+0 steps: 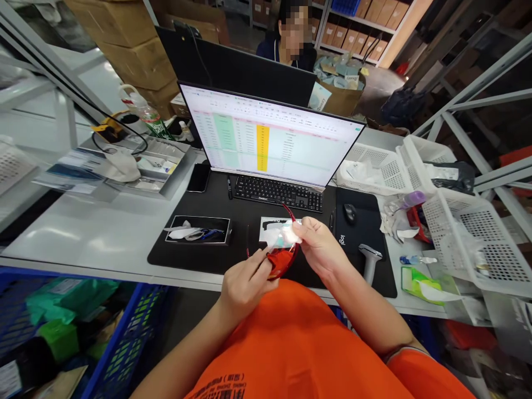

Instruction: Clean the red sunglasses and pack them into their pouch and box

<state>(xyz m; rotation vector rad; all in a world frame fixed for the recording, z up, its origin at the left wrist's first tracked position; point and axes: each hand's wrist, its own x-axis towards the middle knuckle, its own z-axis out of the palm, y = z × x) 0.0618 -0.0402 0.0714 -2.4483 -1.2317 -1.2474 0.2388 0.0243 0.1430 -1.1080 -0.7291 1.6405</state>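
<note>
Glasses (283,260) near the tabletop (137,227) edge, left hand (246,281) gripping them, right hand (319,244) pinching white material (286,235) right by them. From here I'd guess wiping or unwrapping; next move needs a steady left grip.

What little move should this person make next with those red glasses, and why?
Probably the right hand should ease the crumpled white material aside while the left hand steadies the red glasses: the material is bunched up against them and seems to hide part of them.
</note>
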